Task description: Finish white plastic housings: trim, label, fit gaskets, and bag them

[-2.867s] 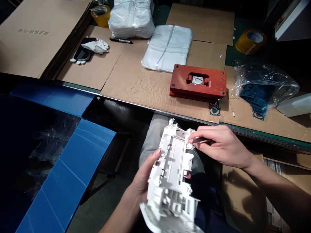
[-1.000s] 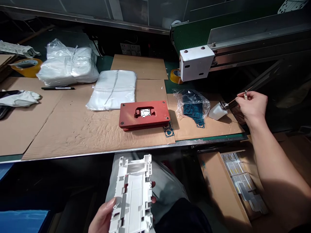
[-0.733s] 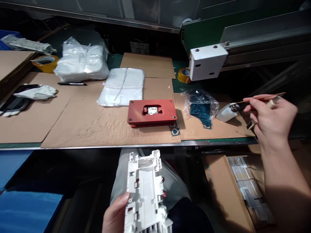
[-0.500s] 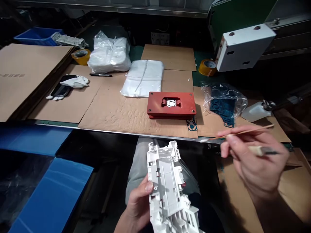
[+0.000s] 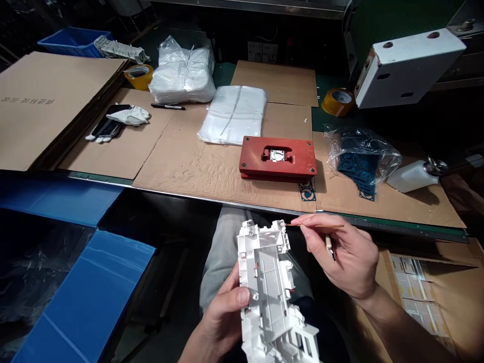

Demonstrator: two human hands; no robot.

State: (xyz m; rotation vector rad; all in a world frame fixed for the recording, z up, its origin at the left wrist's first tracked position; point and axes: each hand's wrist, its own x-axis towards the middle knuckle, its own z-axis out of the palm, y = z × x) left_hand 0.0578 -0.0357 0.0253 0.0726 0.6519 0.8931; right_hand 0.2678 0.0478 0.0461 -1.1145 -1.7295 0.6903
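Note:
My left hand (image 5: 223, 315) grips a white moulded plastic frame (image 5: 270, 297) over my lap, its far end pointing at the bench. My right hand (image 5: 342, 254) is closed in a pinch on a thin wooden cotton swab (image 5: 315, 225), whose tip touches the frame's upper right corner. A second small tool is tucked between the fingers of that hand. On the bench beyond lie a red jig block (image 5: 279, 159) with a small metal part in its recess, and a white squeeze bottle (image 5: 410, 175) on its side at the right.
Cardboard sheets (image 5: 189, 161) cover the bench. On it: bags of white goods (image 5: 183, 70), a flat plastic pack (image 5: 234, 113), a bag of blue gaskets (image 5: 359, 156), tape rolls (image 5: 338, 101), gloves (image 5: 128, 115), a pen. Blue bin flaps (image 5: 91, 297) at my left, an open carton (image 5: 434, 287) at my right.
My right hand came back from the bottle at the right with the swab and brought its tip to the frame's top corner. The view swung left and down.

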